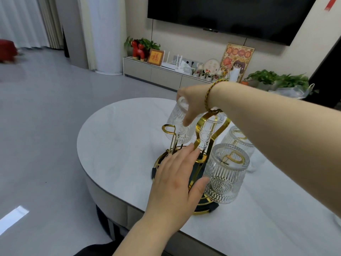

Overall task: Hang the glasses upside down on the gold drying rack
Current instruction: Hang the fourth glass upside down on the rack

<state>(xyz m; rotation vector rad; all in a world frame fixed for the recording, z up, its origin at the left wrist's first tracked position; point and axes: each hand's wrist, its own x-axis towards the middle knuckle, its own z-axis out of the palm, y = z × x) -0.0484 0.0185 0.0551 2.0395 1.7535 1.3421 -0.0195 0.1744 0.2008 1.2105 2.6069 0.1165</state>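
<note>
Marble table [118, 137], ribbed clear glass [178, 124], upside down

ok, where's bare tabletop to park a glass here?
Free: the white table left of the gold rack out to the rounded edge, and the near strip right of the left hand below the front glass. Crowded: rack base, and behind it, where the right hand holds a glass.

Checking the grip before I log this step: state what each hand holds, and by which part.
Right hand holds an upside-down glass by its base end, fingers around it. Left hand holds nothing; open, beside the gold rack.
</note>
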